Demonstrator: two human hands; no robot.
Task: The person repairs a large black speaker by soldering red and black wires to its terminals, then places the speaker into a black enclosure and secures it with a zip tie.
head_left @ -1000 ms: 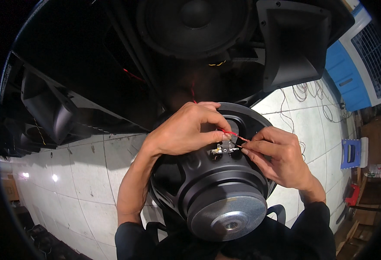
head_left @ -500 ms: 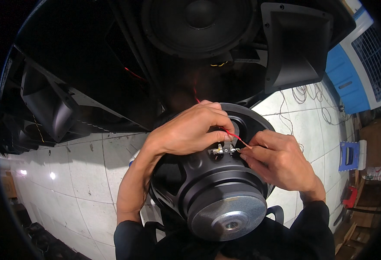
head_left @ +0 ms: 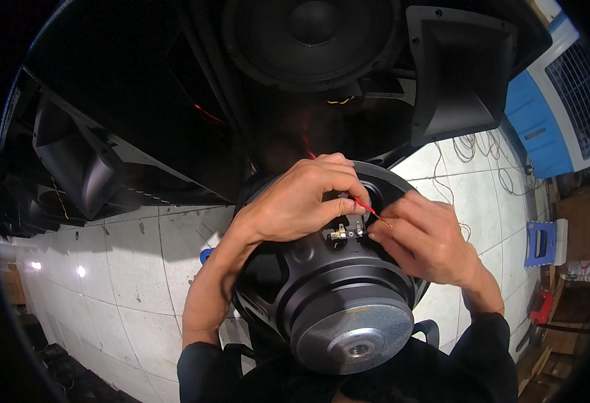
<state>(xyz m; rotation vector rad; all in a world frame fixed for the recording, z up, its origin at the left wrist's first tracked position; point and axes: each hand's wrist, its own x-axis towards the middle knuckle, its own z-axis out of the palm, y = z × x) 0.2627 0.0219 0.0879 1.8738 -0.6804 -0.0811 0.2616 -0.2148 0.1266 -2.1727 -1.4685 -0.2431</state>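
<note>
Red wire (head_left: pixel 364 203): held above the driver's terminals, just toward one o'clock from them; its bare copper end slants toward four o'clock, and another stretch of red shows past the wrist side of the grip at eleven.
Left hand (head_left: pixel 308 200): at ten o'clock from the terminals, thumb and fingertip pinching the red wire near its stripped end.
Right hand (head_left: pixel 426 240): at three o'clock, fingers bent at the copper end; they are blurred, so I cannot tell whether they grip it.
Terminals (head_left: pixel 349 232): small metal tabs on a dark mount, fixed to the driver's frame, just beside the right fingertips.
Speaker driver (head_left: pixel 349 282): black, in front of the person, between the forearms, its round silvery magnet (head_left: pixel 349 342) at six o'clock.
Cabinet speaker (head_left: pixel 312 50): dark and round, at twelve o'clock.
Horn (head_left: pixel 463 74): black, squared, at one o'clock.
Blue-and-white appliance (head_left: pixel 540 114): with a grille, at two o'clock; thin cables (head_left: pixel 466 146) lie looped on the floor near it.
Blue plastic stool (head_left: pixel 541 243): at three o'clock, well apart from the hands.
Tiled floor (head_left: pixel 140 282): pale, toward eight o'clock.
</note>
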